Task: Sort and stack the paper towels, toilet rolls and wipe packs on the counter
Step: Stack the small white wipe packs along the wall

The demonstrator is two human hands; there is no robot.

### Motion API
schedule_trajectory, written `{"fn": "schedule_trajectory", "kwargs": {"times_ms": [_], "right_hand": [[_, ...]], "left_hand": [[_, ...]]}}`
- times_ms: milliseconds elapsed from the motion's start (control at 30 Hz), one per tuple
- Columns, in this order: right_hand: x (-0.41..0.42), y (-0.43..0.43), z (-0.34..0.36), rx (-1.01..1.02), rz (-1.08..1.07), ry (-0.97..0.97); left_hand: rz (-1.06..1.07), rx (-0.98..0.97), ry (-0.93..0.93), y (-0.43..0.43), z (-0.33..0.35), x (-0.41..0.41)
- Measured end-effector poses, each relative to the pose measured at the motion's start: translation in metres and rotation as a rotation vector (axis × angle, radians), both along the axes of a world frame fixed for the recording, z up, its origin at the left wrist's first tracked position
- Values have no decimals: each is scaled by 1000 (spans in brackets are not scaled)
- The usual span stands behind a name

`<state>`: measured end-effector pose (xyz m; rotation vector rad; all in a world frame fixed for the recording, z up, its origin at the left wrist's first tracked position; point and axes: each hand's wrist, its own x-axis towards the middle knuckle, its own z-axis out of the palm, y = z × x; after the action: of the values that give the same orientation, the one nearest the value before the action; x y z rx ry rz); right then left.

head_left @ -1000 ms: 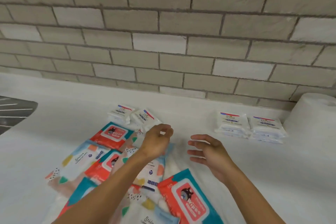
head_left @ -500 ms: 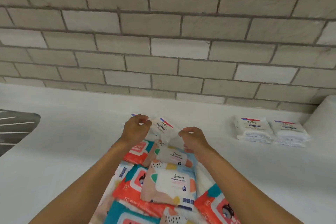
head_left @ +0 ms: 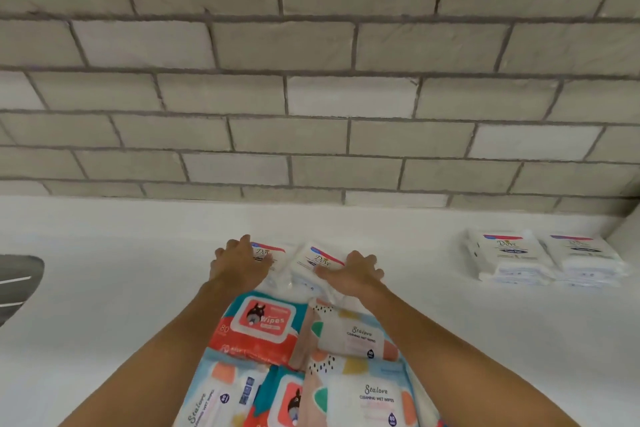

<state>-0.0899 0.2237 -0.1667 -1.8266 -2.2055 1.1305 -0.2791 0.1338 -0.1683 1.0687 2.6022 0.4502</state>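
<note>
From the head camera, both my hands are out ahead of me on the white counter, close to the foot of the grey brick wall. My left hand is curled over the left end of the left Dove pack, thumb on its near side and fingers bent over the top, so most of the pack is hidden under my palm and only its right part shows. My right hand grips the right Dove pack from its right end: the thumb lies along the near edge, the fingers bend over the far side, and the pack sticks out to the left of the hand. The two small packs lie flat, just beside each other between my hands, and I cannot tell whether their edges touch.

Just nearer to me than those, between my forearms, is the loose heap of bigger packs: a red and teal wipes pack under my left wrist, a Stalove pack leaning against it on the right, and more of both kinds overlapping below.

Well off to my right, two stacks of Dove packs stand side by side near the wall. The edge of a metal drainer shows at far left
</note>
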Motion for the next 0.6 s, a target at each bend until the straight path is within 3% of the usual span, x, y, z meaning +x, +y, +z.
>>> {"fn": "schedule_trajectory", "kwargs": {"times_ms": [167,300,600], "right_hand": [[-13,10,-2,26,39,-133],[-13,15,-5,35,69,-174],[-13,12,-9,41,93,-63]], "left_hand": [[99,-36,-99,11,-12,-12],[188,59,-230,17,-8,-12],[233,93,-289,17,-7,-4]]}}
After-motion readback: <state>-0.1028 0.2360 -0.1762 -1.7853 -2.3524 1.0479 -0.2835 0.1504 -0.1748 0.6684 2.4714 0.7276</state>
